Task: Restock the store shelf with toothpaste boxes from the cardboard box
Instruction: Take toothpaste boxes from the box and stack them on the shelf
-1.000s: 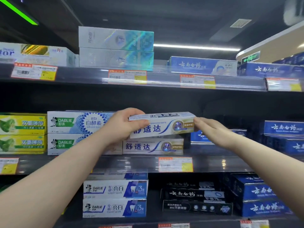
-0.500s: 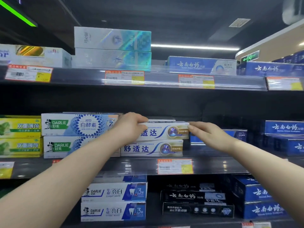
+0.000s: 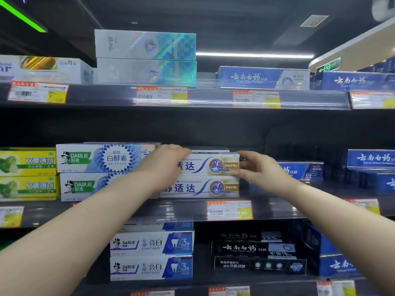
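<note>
Both hands on top toothpaste box (image 3: 211, 165), stacked on middle shelf (image 3: 171, 210).

Left to right: yellow-green boxes (image 3: 27, 174) at far left of shelf, then two stacked Darlie boxes (image 3: 102, 158). Left forearm reaching up from lower left, left hand (image 3: 164, 163) palm-down, fingers curled over box's top left end, covering the first printed characters and gripping it. Top toothpaste box lying flat and level, white and gold, directly on an identical lower box (image 3: 201, 188), right ends about flush, just beside the Darlie stack. Right forearm coming in from lower right, right hand (image 3: 258, 169) at box's right end, thumb at upper corner, fingertips (image 3: 235, 173) at lower corner, narrow pinch on that end. Blue boxes (image 3: 299, 170) farther right, behind the right hand. Price tag (image 3: 229, 210) on shelf rim below the stack.
</note>
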Motion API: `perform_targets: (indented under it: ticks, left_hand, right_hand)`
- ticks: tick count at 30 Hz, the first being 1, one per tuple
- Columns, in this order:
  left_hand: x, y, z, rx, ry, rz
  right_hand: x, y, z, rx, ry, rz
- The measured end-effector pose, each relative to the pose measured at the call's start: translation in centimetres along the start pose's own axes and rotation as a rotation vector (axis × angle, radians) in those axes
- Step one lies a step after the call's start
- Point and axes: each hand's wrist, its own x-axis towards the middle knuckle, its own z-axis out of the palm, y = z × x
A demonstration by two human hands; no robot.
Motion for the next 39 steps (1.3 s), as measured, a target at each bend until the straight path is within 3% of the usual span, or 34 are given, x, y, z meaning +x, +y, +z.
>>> perform_targets:
  ticks: [3, 11, 21, 28, 34, 39]
  left_hand:
    - [-0.1, 0.0, 0.0, 0.028, -0.002, 0.017]
    - [-0.6, 0.0, 0.4, 0.061, 0.064, 0.076]
    - [-1.2, -0.1, 0.3, 0.023, 0.091, 0.073]
    - [-1.6, 0.1, 0.1, 0.015, 0.109, 0.081]
    - [-2.9, -0.5, 0.6, -0.018, 0.235, 0.173]
    - [-4.9, -1.8, 1.5, -0.177, 0.429, 0.014]
  right_hand:
    - [0.1, 0.1, -0.1, 0.026, 0.051, 0.022]
    - [-0.2, 0.3, 0.0, 0.070, -0.032, 0.043]
    - [-0.1, 0.4, 0.4, 0.017, 0.025, 0.052]
    - [-0.1, 0.1, 0.1, 0.032, -0.020, 0.076]
    - [-0.3, 0.0, 0.0, 0.019, -0.058, 0.106]
    - [-0.7, -0.5, 0.0, -0.063, -0.051, 0.122]
